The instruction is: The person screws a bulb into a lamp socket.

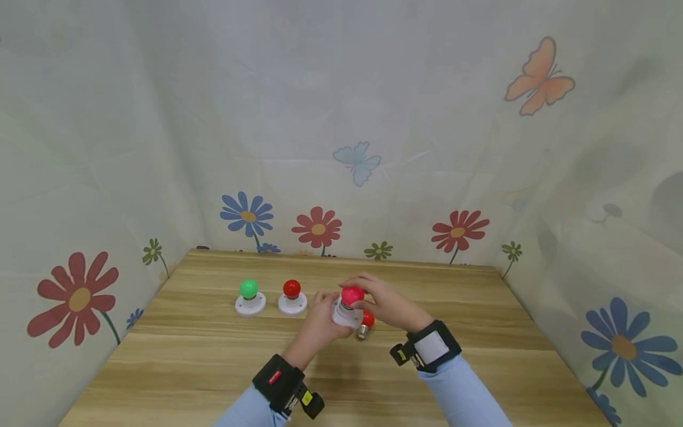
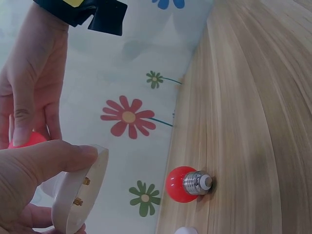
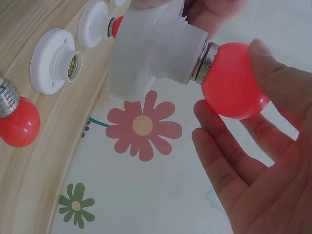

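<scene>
My left hand grips a white round lamp holder by its base, lifted off the table and tilted, with its underside and brass screws showing in the left wrist view. A red bulb sits in the holder's socket, a strip of its metal collar visible at the rim. Around that bulb are the thumb and fingers of my right hand, which pinches it. Below the hands a loose red bulb with a silver screw cap lies on the table.
On the wooden table, to the left, stand a holder with a green bulb and one with a red bulb. A bare white lamp holder shows in the right wrist view. A flowered curtain hangs behind.
</scene>
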### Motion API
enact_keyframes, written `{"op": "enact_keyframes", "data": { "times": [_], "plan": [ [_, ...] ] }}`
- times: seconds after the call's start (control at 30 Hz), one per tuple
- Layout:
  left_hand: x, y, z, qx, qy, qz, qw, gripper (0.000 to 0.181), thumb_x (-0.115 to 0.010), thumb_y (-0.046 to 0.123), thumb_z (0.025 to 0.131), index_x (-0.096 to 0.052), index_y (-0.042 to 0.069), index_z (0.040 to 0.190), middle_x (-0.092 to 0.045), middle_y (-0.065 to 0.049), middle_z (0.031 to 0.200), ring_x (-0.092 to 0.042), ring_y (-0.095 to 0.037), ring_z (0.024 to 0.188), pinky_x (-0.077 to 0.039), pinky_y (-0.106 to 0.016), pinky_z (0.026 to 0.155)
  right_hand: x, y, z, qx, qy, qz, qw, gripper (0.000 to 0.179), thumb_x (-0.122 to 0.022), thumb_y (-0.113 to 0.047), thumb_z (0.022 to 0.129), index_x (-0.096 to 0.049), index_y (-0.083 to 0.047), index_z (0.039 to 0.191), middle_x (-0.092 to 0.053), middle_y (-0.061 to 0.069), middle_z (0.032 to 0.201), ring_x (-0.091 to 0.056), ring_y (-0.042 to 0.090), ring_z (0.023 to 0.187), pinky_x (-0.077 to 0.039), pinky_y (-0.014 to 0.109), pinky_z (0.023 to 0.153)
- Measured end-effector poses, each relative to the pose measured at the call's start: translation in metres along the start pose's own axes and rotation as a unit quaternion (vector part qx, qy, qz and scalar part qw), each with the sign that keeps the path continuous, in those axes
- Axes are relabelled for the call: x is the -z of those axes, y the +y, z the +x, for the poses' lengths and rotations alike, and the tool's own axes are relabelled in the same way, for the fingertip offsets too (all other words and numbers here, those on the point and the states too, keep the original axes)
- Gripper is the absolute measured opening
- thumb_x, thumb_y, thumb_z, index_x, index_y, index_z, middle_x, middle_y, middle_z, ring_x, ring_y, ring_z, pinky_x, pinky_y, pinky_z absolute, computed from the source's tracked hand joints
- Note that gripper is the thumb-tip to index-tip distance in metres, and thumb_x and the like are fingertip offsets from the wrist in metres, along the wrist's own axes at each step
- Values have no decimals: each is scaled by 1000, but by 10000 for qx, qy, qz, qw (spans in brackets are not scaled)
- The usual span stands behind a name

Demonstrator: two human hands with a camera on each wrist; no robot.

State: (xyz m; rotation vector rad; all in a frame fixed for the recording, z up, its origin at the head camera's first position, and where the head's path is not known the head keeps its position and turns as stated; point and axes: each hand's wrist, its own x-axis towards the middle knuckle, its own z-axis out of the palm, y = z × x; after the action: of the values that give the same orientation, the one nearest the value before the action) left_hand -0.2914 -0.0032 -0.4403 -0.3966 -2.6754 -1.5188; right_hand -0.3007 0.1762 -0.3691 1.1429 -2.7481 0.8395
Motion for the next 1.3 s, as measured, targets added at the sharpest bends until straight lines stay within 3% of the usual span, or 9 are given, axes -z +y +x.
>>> {"op": "enact_keyframes", "data": {
  "times": [0.3,0.63,0.73,0.93,1.13,1.3],
  "plan": [
    [-3,0,1,69,-16,-11,10000,74,-85,14,72,-49,1,135,-48,-13,125,-47,-29,110,-53,-47,91,-1,-1,-1,-162,253,-359,9989,46,-72,-18,86,-58,-12,129,-60,8,124,-60,22,111,-53,40,94],
    [-4,2,0,58,-53,23,10000,74,-85,15,71,-49,2,135,-48,-14,125,-48,-29,111,-54,-47,89,-9,-5,1,-859,544,-706,9923,47,-76,-33,83,-60,-16,124,-59,4,116,-61,16,97,-57,34,84],
    [-4,2,-1,52,-51,25,10000,74,-85,15,71,-49,2,134,-48,-13,124,-48,-29,111,-54,-47,88,-9,-2,1,-678,424,-575,9951,52,-74,-33,84,-56,-18,131,-57,6,125,-59,21,107,-56,39,89],
    [-2,2,0,-49,17,70,10000,72,-85,15,72,-50,2,134,-49,-14,124,-47,-29,112,-52,-48,91,-2,3,-1,178,-206,327,9991,57,-64,-7,91,-44,-13,145,-41,10,151,-38,31,139,-41,50,106],
    [0,3,0,-62,-40,37,10000,71,-84,14,72,-51,3,133,-49,-13,124,-46,-28,111,-52,-49,91,1,2,-2,171,-326,327,9988,49,-61,-8,94,-49,-13,141,-47,9,145,-43,29,136,-41,47,107],
    [-1,3,0,-33,-64,98,9999,71,-85,15,72,-50,1,132,-49,-13,122,-46,-28,110,-52,-47,90,-1,2,-2,62,-46,72,9999,47,-65,-15,91,-53,-13,136,-55,8,133,-53,26,124,-47,45,101]
  ]
}}
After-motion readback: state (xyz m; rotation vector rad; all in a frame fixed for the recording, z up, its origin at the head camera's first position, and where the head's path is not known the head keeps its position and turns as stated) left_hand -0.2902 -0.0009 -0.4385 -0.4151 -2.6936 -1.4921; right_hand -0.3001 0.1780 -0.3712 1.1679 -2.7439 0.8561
